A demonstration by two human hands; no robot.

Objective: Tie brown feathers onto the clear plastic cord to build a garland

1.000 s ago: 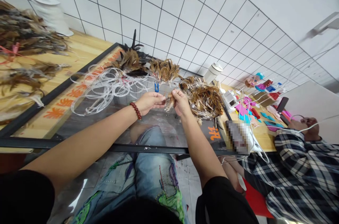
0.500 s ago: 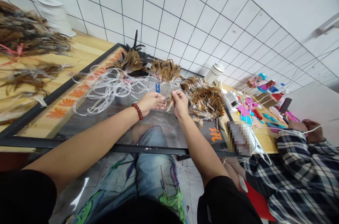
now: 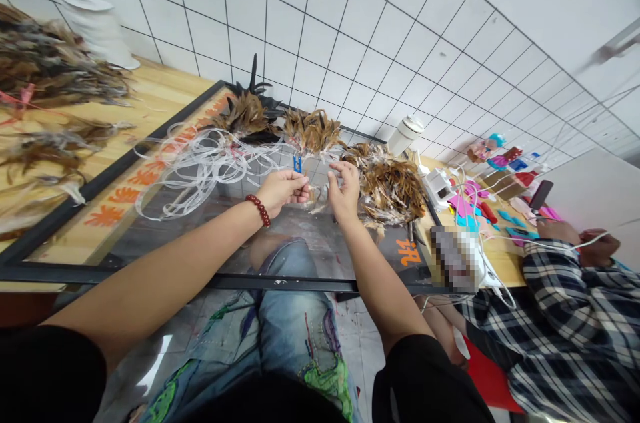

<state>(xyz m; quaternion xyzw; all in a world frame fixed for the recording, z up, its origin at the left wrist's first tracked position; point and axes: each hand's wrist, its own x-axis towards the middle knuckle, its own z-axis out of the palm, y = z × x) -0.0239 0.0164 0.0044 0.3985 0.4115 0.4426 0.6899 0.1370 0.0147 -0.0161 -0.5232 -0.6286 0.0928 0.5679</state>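
While the person's jeans (image 3: 285,316) show below the near edge of a dark-framed table (image 3: 300,283), the left hand (image 3: 280,193), with a red bead bracelet (image 3: 259,210) at its wrist, pinches thumb against fingers on a small, blurred feather tuft (image 3: 316,197), which sits in the gap between both hands; the right hand (image 3: 344,193) grips nothing, its thumb parted from its fingers, beside a heap of brown feathers (image 3: 393,186); looped white cord (image 3: 227,171) lies leftward; beyond the hands are a blue clip (image 3: 297,164), a feather bunch (image 3: 313,131) just behind it, and a white cup (image 3: 405,134) near the tiled wall (image 3: 300,23).
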